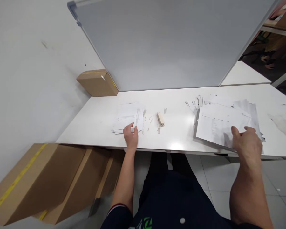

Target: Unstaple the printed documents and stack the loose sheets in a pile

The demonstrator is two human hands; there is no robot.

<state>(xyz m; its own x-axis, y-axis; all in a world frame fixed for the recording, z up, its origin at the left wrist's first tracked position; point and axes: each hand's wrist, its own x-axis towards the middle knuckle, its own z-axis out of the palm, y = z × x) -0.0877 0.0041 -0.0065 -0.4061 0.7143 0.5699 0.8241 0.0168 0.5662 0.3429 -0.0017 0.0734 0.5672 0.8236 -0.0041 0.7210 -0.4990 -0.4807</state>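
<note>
My left hand (131,135) rests at the front edge of a low stack of printed sheets (128,115) on the left, its thumb and fingers apart. On the right, my right hand (248,141) grips the near right part of a printed sheet of paper (216,122), which lies tilted over a loose, untidy pile of papers (254,111). Some of the fingers are hidden under or behind that hand. Between the two piles lies a small beige stapler (160,119), apart from both hands.
A white table (173,136) carries all the papers. Behind it stands a large grey-white board (166,44). A cardboard box (97,83) sits at the back left corner. Larger cardboard boxes (45,178) stand below the table's left front edge. Shelving (280,31) shows at upper right.
</note>
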